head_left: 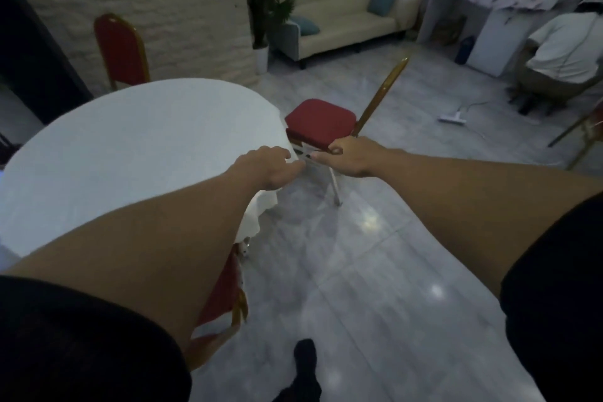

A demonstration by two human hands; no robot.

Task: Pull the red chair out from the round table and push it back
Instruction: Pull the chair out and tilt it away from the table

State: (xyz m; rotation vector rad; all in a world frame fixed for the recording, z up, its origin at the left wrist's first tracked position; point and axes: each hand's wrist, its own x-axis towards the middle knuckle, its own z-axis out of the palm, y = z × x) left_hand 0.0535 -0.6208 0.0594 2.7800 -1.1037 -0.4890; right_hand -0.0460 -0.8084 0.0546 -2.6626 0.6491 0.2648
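Note:
The red chair [321, 121] stands beside the round table [130, 147], which is covered by a white cloth. The chair has a red seat cushion, a gold frame and pale legs, and its backrest is seen edge-on, leaning away to the right. My right hand [346, 157] grips the near side edge of the seat. My left hand [274, 166] reaches to the seat's near front corner by the tablecloth edge, fingers curled; whether it holds the frame is unclear. Part of the seat front is hidden behind the cloth.
A second red chair [120, 49] stands at the table's far side, and a third [225, 303] is tucked under the near edge. A cream sofa [339, 13], a seated person [567, 52] and a floor tool [453, 117] lie beyond. My foot [305, 365] is on the tiled floor.

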